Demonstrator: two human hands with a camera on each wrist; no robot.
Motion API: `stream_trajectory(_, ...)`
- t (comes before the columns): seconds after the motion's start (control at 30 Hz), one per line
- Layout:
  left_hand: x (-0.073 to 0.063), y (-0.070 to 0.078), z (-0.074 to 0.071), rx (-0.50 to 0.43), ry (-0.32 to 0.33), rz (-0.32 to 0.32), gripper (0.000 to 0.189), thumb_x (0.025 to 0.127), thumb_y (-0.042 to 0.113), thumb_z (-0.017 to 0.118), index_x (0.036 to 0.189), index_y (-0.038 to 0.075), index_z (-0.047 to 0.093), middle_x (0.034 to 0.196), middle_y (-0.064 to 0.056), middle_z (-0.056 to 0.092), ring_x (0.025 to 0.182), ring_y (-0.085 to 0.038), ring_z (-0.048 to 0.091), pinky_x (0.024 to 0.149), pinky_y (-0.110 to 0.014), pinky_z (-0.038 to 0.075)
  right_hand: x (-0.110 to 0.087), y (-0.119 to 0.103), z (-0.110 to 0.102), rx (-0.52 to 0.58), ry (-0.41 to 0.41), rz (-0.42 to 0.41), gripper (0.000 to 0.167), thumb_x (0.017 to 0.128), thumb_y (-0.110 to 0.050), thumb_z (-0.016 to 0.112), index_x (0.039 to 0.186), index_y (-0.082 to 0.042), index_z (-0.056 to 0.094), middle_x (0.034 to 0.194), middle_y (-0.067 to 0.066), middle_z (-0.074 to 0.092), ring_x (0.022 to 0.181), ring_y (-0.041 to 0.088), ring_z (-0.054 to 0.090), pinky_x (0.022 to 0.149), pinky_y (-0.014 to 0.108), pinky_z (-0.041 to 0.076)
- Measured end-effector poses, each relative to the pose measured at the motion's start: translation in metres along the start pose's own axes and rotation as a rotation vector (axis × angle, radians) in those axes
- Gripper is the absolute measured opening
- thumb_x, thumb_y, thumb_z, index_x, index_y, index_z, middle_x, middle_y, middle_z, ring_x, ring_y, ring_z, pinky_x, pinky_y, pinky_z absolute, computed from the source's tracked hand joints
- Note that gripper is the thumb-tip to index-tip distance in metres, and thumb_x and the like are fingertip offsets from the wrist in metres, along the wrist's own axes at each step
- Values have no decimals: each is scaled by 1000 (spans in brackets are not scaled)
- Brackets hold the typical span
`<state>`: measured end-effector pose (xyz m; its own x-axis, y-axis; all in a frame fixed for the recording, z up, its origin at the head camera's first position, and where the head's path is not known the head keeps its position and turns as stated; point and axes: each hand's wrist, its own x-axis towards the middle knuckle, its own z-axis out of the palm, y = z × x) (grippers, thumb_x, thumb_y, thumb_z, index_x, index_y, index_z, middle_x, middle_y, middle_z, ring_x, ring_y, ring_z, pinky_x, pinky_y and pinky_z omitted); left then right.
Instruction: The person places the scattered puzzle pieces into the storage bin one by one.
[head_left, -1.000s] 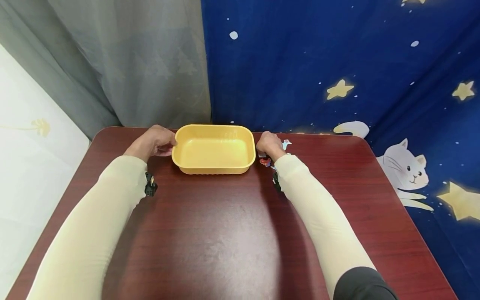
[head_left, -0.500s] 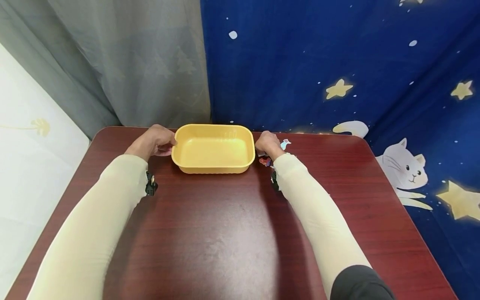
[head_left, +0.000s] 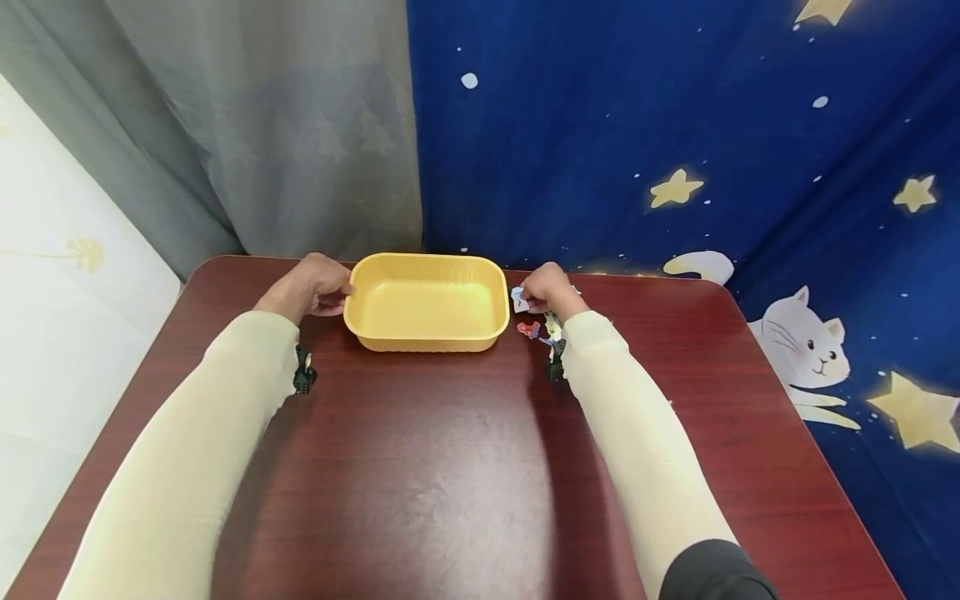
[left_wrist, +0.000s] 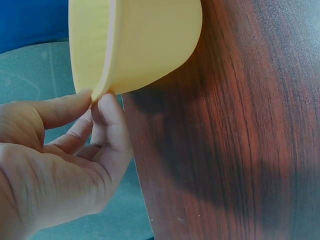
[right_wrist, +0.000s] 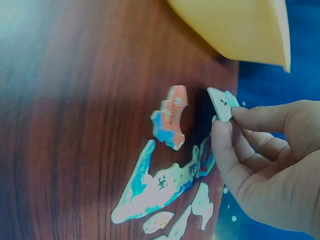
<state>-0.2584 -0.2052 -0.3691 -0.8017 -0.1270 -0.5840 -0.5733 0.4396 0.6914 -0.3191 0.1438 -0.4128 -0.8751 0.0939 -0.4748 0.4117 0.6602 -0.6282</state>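
My left hand (head_left: 310, 284) pinches the left end rim of a yellow plastic basin (head_left: 429, 343), thumb on one side and fingers on the other, as the left wrist view shows. The basin stands at the table's far edge, with nothing visible inside. To its right, my right hand (head_left: 551, 287) pinches a small flat white and pale blue puzzle piece (right_wrist: 221, 104) between thumb and fingertips, tilted up off the table in the right wrist view. Below that hand lie an orange and blue piece (right_wrist: 171, 117) and a larger white and blue piece (right_wrist: 155, 187).
Smaller pale pieces (right_wrist: 159, 221) lie beside the larger one, some cut off by the frame. The dark red table (head_left: 442, 467) ends at the far edge against a grey curtain (head_left: 300, 125) and a blue curtain (head_left: 555, 142) with stars.
My right hand has shifted slightly right, away from the basin, and the pale piece in its fingers now shows clearly. My left hand keeps its hold on the basin rim.
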Motion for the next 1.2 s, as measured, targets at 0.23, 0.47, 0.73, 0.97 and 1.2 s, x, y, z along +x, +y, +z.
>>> stream_trajectory(0.23, 1, -2, -2, 5, -21, 6, 38, 97, 7, 55, 134, 1, 51, 85, -8, 58, 61, -12, 60, 70, -28, 58, -2, 2, -18, 355, -46, 8, 33, 88, 7, 59, 121, 3, 61, 75, 7, 57, 53, 11, 57, 58, 24, 57)
stream_trajectory(0.47, 1, -3, -1, -8, -30, 12, 40, 97, 8, 56, 136, 2, 50, 81, -7, 59, 59, -11, 59, 68, -28, 58, -3, 3, -33, 554, -68, -34, 36, 91, 2, 59, 126, -1, 59, 76, 3, 60, 59, 11, 59, 60, 23, 57)
stream_trajectory(0.73, 1, -4, -1, -6, -23, 11, 39, 97, 8, 55, 136, 3, 50, 82, -7, 60, 58, -11, 58, 67, -27, 57, -4, -2, -33, 625, -107, -30, 33, 92, -3, 62, 125, -6, 62, 80, 3, 64, 63, 12, 63, 66, 25, 58)
stream_trajectory(0.97, 2, -5, 0, -24, -26, 16, 40, 97, 8, 55, 136, 3, 50, 81, -6, 60, 57, -10, 58, 65, -26, 57, -6, -13, -18, 659, -148, -28, 33, 92, -1, 62, 124, -5, 62, 78, 5, 66, 62, 12, 64, 62, 24, 58)
stream_trajectory(1.2, 3, -6, 0, -22, -18, 13, 40, 98, 8, 56, 136, 3, 50, 82, -7, 60, 57, -10, 57, 64, -26, 57, -8, -27, -5, 609, -162, -73, 29, 90, 2, 62, 119, -1, 64, 74, 6, 67, 60, 13, 65, 59, 23, 57)
